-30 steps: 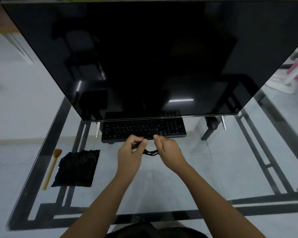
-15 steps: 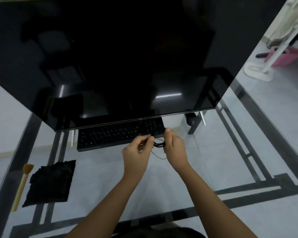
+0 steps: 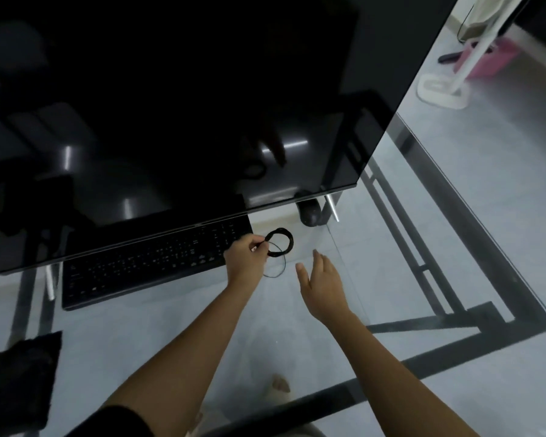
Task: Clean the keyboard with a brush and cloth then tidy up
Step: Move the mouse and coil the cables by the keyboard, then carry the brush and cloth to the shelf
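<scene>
One head-worn camera looks steeply down and forward, close over the glass desk [image 3: 391, 272], facing the dark monitor [image 3: 177, 99].

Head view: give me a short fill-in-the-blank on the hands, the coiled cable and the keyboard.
1. The coiled black cable is pinched by the ____ hand.
2. The right hand is ____, holding nothing.
3. The flat black keyboard lies partly under the large dark ____.
4. The black cloth lies at the ____ edge of the view, on the glass table.

Missing words: left; open; screen; left
</scene>
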